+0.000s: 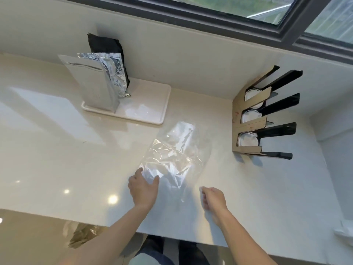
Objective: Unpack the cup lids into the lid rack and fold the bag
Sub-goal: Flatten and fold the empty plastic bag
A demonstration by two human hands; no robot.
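The left hand (142, 190) presses spread fingers flat on the near corner of a clear plastic bag (172, 159), thumb and forefinger apart on the film. The right hand (213, 197), at four o'clock from the bag's middle, is curled, fingertips pinched together at the bag's near edge; whether film lies between them cannot be told. The empty, crumpled bag lies on a pale countertop (57, 159), stretching toward twelve o'clock. At two o'clock a cardboard lid rack (248, 127) stands against the wall, white cup lids (248, 142) in three slots. At eleven o'clock foil pouches (99, 83) stand on a white tray (149, 104).
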